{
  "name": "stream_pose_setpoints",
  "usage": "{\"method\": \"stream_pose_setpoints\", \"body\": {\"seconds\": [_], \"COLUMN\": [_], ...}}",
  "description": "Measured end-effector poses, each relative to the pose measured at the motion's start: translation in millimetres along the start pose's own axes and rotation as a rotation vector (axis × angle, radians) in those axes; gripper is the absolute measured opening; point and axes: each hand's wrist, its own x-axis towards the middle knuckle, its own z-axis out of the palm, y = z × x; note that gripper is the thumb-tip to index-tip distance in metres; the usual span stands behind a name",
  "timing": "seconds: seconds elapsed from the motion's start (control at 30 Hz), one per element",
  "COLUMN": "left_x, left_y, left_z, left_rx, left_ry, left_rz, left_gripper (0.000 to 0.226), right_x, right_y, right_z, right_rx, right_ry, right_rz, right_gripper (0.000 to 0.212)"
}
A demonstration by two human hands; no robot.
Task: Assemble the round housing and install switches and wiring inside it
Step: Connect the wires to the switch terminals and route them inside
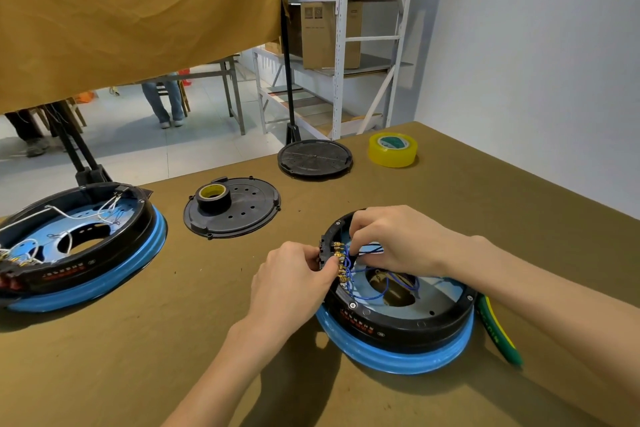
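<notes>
Olive-brown table (173,340), white wall R, mustard curtain (138,10) hung behind.
Round housing (398,322) sits near-right on table; left hand (294,277) pinches switch block (325,253) at its rim, right hand (391,239) pinches what looks like blue wiring (367,291) inside. Far side: yellow tape (393,149), two black covers (242,215), metal shelving (346,45) w/ boxes.

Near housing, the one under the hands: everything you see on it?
The near housing is a round black ring, plastic by the look, on a blue base, lying flat on the table, open on top. Red print runs along its front wall. Inside are a pale blue plate with a central hole, blue wires and brass terminals at the left wall. The left hand pinches that wall; the right hand holds wires inside.
</notes>
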Motion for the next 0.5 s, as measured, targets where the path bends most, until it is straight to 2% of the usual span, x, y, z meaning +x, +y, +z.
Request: {"method": "stream_pose_setpoints", "body": {"seconds": [0.13, 0.27, 0.5], "left_x": [1, 4, 1], "left_y": [1, -3, -2], "left_z": [-4, -11, -7], "left_rx": [-0.032, -0.037, 0.067], "left_ry": [-0.065, -0.099, -0.081], "left_rz": [-0.003, -0.021, 0.025], "left_gripper": [0.030, 0.028, 0.035], "right_x": [-4, 1, 11], "right_y": [-2, -8, -20], "right_z": [2, 3, 4], "right_rx": [0.085, 0.277, 0.221], "right_ry": [-0.001, -0.032, -0.054], "right_rz": [0.046, 0.138, 0.138], "right_gripper": [0.007, 0.015, 0.014]}}
